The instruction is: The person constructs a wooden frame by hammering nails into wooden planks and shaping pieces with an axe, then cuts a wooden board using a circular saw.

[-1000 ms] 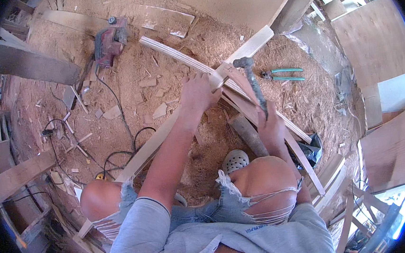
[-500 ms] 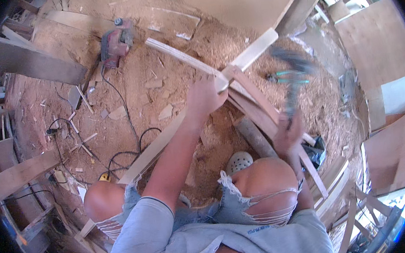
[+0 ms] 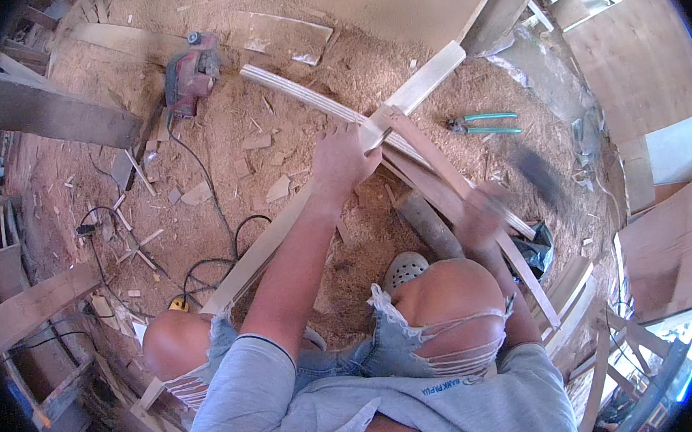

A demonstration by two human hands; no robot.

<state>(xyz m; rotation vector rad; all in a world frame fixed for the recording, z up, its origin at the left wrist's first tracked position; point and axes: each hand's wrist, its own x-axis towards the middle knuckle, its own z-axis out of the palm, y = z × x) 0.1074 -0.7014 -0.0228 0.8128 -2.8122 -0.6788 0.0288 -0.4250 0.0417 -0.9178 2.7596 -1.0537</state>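
Observation:
My left hand (image 3: 340, 164) is closed over a long pale wooden plank (image 3: 429, 78), just left of where other pieces meet it. The plank slants from my left knee up to the far right. A grooved wooden strip (image 3: 295, 90) crosses it, and a thin flat batten (image 3: 430, 154) runs from the crossing toward the lower right. My right hand (image 3: 483, 217), smeared by motion, grips a hammer whose dark head (image 3: 540, 176) is a blur to its right. The handle is barely visible. Under the wood, a round log (image 3: 431, 227) lies near my shoe.
Green-handled pliers (image 3: 485, 124) lie in the sawdust beyond my right hand. A red electric planer (image 3: 191, 75) rests at the far left, its black cord (image 3: 211, 178) trailing toward my left knee. Offcuts litter the ground. A black plastic bag (image 3: 537, 250) and boards (image 3: 568, 300) lie at right.
The hammer has swung from upright to the right and lower, uncovering the pliers. My right hand has shifted slightly left. My left hand keeps its hold on the plank.

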